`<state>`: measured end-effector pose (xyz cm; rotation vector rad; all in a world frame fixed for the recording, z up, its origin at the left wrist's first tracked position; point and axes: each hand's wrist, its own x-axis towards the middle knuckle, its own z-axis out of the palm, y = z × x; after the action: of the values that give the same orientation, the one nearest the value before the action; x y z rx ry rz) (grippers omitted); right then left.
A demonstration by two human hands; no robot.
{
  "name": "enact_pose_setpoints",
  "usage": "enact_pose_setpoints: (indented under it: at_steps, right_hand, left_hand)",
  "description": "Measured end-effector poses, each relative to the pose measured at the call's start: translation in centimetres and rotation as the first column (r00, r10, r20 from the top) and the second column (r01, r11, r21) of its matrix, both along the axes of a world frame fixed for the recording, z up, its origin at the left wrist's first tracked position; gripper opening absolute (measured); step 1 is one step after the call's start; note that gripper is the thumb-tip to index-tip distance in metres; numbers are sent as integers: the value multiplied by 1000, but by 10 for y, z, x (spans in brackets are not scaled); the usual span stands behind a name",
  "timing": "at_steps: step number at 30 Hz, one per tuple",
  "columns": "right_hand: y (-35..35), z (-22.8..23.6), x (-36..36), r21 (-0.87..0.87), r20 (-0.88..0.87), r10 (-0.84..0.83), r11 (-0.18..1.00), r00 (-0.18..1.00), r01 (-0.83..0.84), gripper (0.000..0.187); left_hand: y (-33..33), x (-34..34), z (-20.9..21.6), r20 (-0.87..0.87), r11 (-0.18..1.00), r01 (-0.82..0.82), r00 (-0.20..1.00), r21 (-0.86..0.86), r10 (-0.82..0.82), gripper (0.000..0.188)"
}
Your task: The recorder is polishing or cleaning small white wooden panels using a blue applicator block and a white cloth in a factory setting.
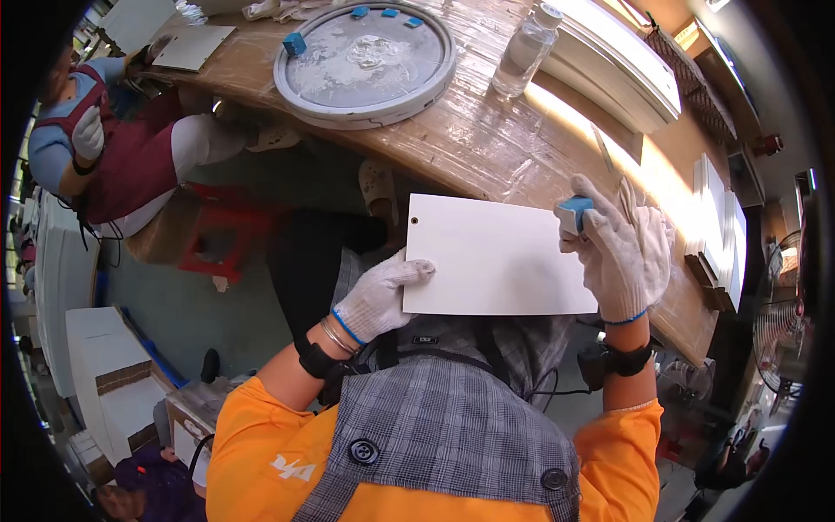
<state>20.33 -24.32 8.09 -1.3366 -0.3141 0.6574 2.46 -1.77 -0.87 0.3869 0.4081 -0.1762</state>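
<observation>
A flat white panel with a small dark-ringed hole near its upper left corner lies over my lap, beside the table edge. My left hand, in a white knit glove, grips its left edge with the thumb on top. Over the panel's right end, my gloved right hand pinches a small blue block between thumb and fingers. Whether that block touches the panel is hidden. Crumpled pale cloth shows behind the right hand.
On the wooden table stand a round grey tray with white paste and several blue blocks, a clear bottle and stacked white panels. More panels rest at right. A co-worker sits left, near a red stool.
</observation>
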Motion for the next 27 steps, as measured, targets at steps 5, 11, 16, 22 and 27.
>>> enact_pose_setpoints:
  at_steps: [5, 11, 16, 22, 27]
  right_hand:
    - [49, -3, 7, 365, -443, 292, 922, 848, -127, 54]
    - [89, 7, 17, 325, -345, 406, 898, 846, -298, 61]
    - [119, 30, 10, -164, 18, 288, 945, 957, -281, 44]
    - [144, 29, 4, -513, 757, 553, 833, 349, -209, 39]
    - [151, 21, 7, -521, 762, 580, 813, 289, -260, 41]
  left_hand:
    - [3, 2, 19, 89, 997, 40, 995, -63, -35, 55]
    - [6, 6, 35, 170, 990, 94, 983, -106, -75, 58]
    - [7, 8, 36, 211, 985, 117, 974, -130, -87, 58]
    - [4, 7, 31, 259, 987, 108, 963, -116, -75, 60]
    - [5, 4, 35, 221, 992, 129, 967, -10, -124, 62]
